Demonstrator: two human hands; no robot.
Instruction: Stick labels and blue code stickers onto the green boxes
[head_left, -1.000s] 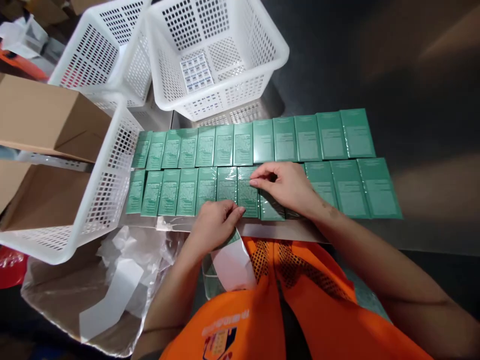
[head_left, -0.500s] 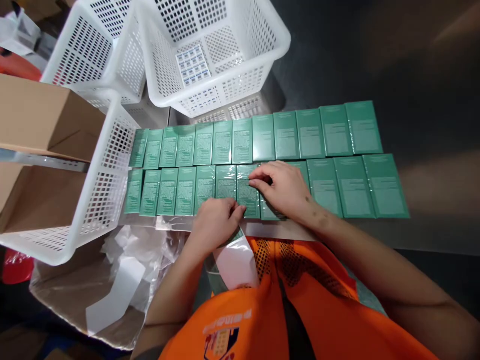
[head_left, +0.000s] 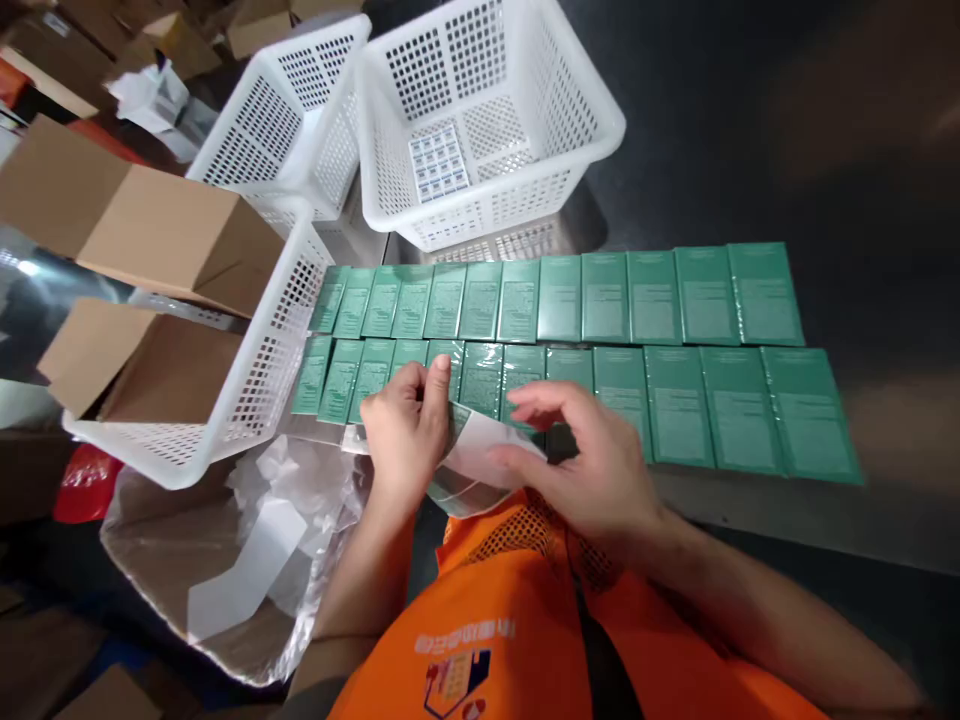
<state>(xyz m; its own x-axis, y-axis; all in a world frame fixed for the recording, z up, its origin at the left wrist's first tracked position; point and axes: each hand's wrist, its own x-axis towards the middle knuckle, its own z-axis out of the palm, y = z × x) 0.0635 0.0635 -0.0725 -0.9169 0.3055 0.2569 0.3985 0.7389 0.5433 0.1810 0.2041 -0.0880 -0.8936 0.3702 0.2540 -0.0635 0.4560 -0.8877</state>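
Head view, looking down over an orange mesh vest [head_left: 525,640]: the left hand [head_left: 405,430] is closed around a curled white backing sheet [head_left: 480,455], thumb and fingers pinching its left end just above the near edge of the dark metal table [head_left: 750,150]. The right hand [head_left: 592,460] is half open, its fingers spread and bent, the fingertips [head_left: 517,395] at the upper right part of that sheet; whether they actually grip it or only rest against it is hard to tell from here. The sheet hangs between the two hands, just in front of the near row of flat green cellophane-wrapped boxes [head_left: 675,400], which lie side by side in two rows across the table, each touching the next.

Behind the far row stands a white perforated plastic basket [head_left: 570,130] with a small sheet of blue-and-white labels [head_left: 439,165] on its bottom. A second white basket [head_left: 277,100] stands to its left, and a third [head_left: 262,370] sits at the table's left end, beside open brown cardboard cartons [head_left: 165,230]. Below the left hand, a clear plastic bag [head_left: 150,530] holds crumpled white paper strips [head_left: 247,570].
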